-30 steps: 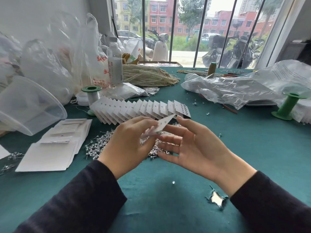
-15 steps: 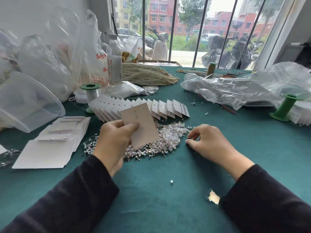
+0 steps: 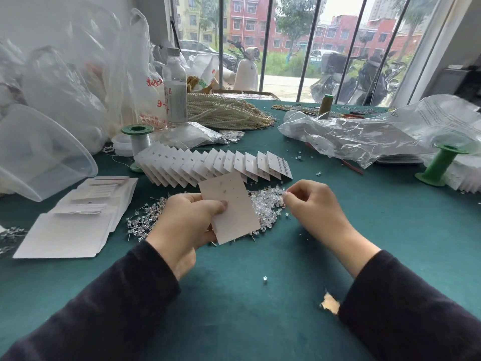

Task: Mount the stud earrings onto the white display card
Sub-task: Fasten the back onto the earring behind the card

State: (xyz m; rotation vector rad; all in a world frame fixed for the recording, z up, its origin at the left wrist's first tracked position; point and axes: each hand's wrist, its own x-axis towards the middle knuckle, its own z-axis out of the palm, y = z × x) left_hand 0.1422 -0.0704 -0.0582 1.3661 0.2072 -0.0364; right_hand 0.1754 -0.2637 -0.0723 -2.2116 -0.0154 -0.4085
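My left hand (image 3: 187, 225) holds a white display card (image 3: 231, 209) by its left edge, tilted up over the table with its back towards me and small holes showing. Under and behind the card lies a pile of stud earrings (image 3: 263, 207) with clear stones and metal pins. My right hand (image 3: 312, 204) hovers at the pile's right edge with thumb and forefinger pinched together; whether a stud sits between them is too small to tell. A fanned row of filled cards (image 3: 208, 165) lies just behind.
Stacks of blank cards (image 3: 73, 225) lie at the left beside a clear plastic bowl (image 3: 39, 152). Green spools (image 3: 440, 165), plastic bags (image 3: 364, 134), a bottle (image 3: 175, 87) and pearl strands (image 3: 226, 110) crowd the back. A lone stud (image 3: 265, 279) and a tear in the green cloth (image 3: 330, 303) are near me.
My left hand turned the card upright and now holds it lower over the pile. My right hand dropped to the table, then lifted slightly with fingers pinched at the pile's right edge.
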